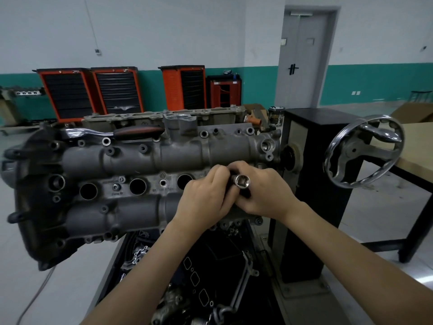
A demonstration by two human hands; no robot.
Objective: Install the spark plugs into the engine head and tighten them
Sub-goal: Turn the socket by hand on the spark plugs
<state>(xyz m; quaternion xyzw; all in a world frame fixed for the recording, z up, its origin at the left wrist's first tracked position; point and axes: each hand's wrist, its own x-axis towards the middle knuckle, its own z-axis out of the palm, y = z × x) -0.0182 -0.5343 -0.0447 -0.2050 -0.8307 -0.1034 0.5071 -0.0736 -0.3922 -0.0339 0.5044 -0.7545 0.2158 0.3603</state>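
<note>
The grey engine head lies across a stand in front of me, with a row of round spark plug wells along its middle. Over the rightmost well both hands meet. My right hand grips a chrome spark plug socket, its open hex end facing me. My left hand curls its fingers round the socket's far part. Three wells to the left stand open and dark. No spark plug shows; the hands hide whatever sits under them. A ratchet with a dark handle rests on the head's far edge.
A chrome handwheel sticks out from the black stand column on the right. A wooden table stands beyond it. Red tool carts line the far wall. Loose engine parts lie in the tray below the head.
</note>
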